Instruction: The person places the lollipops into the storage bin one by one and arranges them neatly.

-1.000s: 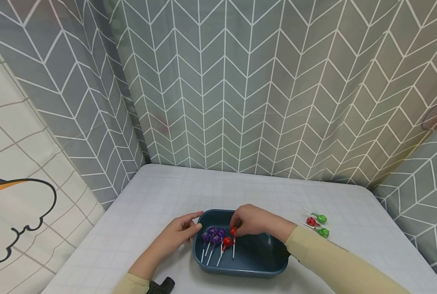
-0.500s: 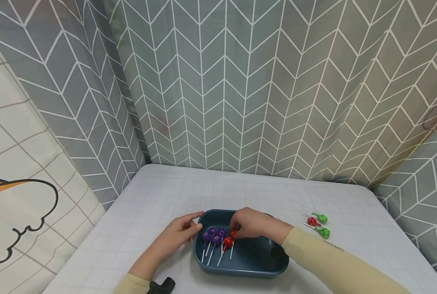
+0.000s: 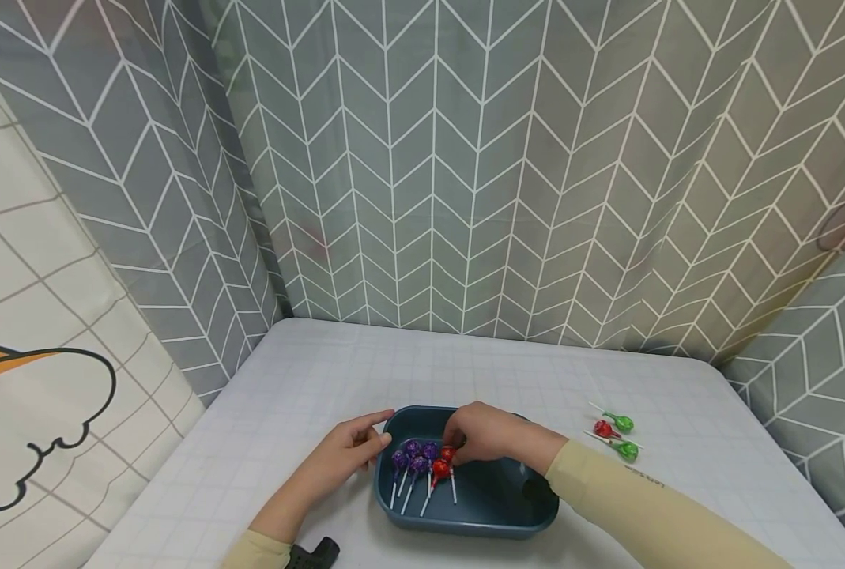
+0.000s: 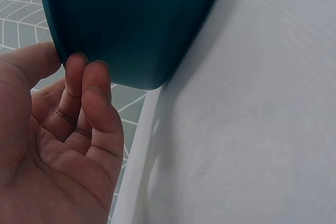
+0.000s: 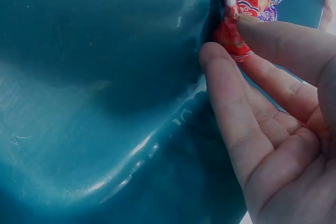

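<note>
In the head view my right hand reaches into a dark blue plastic bin. Its thumb and fingers pinch a red-wrapped lollipop, whose white stick points toward me. Touching or close beside that one lies another red lollipop. Several purple lollipops are grouped at the bin's left, sticks also toward me. My left hand holds the bin's left rim. In the left wrist view its thumb is at the rim, and the curled fingers touch the outer wall.
Two green lollipops and a red lollipop lie on the white table, right of the bin. A patterned grey curtain hangs behind the table. A black strap device is on the left wrist.
My right hand has lowered slightly and set the pinched red lollipop down beside the other red one; its stick has swung a little. The left hand stays at the rim.
</note>
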Available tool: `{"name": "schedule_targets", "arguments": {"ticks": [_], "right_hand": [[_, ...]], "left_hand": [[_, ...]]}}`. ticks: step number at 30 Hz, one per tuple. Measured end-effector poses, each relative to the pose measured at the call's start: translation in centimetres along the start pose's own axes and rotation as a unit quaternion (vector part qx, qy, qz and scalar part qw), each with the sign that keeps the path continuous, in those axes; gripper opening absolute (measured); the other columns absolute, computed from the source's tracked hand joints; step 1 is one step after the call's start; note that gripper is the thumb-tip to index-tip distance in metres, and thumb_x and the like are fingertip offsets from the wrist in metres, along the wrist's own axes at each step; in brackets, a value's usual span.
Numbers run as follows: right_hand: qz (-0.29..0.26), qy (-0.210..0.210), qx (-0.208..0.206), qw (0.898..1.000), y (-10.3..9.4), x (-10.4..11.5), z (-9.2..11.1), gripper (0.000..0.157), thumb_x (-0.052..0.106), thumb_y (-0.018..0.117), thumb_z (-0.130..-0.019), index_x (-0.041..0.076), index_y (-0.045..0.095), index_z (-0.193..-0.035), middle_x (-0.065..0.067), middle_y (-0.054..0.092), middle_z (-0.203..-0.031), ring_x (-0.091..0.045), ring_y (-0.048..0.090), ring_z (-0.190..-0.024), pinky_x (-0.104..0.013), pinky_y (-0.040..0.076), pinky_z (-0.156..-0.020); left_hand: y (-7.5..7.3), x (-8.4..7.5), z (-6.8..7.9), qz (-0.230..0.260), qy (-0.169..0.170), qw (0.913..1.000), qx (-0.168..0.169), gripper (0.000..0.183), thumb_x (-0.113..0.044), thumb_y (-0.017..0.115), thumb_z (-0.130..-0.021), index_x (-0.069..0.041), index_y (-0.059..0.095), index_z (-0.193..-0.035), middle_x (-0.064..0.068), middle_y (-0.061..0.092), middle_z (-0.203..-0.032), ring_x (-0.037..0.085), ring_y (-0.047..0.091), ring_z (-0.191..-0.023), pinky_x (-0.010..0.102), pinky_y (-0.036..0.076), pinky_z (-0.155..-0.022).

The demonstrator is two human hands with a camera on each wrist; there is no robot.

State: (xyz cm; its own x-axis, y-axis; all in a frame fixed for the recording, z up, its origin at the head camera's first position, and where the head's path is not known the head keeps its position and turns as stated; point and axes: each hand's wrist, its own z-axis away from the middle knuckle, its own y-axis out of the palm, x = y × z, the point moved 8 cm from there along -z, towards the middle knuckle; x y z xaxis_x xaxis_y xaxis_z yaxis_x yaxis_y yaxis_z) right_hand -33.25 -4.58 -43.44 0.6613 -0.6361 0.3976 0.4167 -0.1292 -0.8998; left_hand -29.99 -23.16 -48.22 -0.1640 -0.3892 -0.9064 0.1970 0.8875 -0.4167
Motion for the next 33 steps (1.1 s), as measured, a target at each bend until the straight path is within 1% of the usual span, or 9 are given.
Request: {"name": "schedule_targets", "arguments": {"ticks": [14, 24, 33], "right_hand": [[-0.005, 0.009, -0.001, 1.0, -0.01, -0.18, 0.05, 0.022, 0.015, 0.082, -0.082, 0.01, 0.075, -0.102, 0.0, 0.071, -0.092, -0.008, 0.064, -0.08, -0.027, 0.054, -0.074], [0.009, 0.008, -0.009, 1.0, 0.06, 0.05, -0.04, 0.016, 0.011, 0.082, -0.082, 0.009, 0.075, -0.096, 0.002, 0.071, -0.086, -0.006, 0.063, -0.074, -0.024, 0.054, -0.07], [0.012, 0.012, -0.015, 1.0, 0.09, 0.02, -0.06, 0.016, 0.014, 0.082, -0.082, 0.009, 0.076, -0.096, 0.002, 0.071, -0.086, -0.006, 0.063, -0.074, -0.024, 0.054, -0.068]], "left_hand": [[-0.01, -0.06, -0.03, -0.005, 0.003, 1.0, -0.002, 0.045, -0.03, 0.06, -0.1, -0.017, 0.054, -0.142, 0.004, 0.063, -0.083, 0.023, 0.06, -0.072, 0.033, 0.053, -0.059], [0.04, 0.23, -0.14, -0.002, 0.003, 1.0, -0.002, 0.044, -0.031, 0.061, -0.1, -0.018, 0.054, -0.142, 0.004, 0.063, -0.083, 0.023, 0.06, -0.072, 0.032, 0.053, -0.059], [0.05, 0.24, -0.15, 0.002, 0.001, 1.0, -0.001, 0.044, -0.029, 0.06, -0.1, -0.017, 0.054, -0.142, 0.005, 0.063, -0.084, 0.024, 0.06, -0.073, 0.033, 0.053, -0.059]]}}
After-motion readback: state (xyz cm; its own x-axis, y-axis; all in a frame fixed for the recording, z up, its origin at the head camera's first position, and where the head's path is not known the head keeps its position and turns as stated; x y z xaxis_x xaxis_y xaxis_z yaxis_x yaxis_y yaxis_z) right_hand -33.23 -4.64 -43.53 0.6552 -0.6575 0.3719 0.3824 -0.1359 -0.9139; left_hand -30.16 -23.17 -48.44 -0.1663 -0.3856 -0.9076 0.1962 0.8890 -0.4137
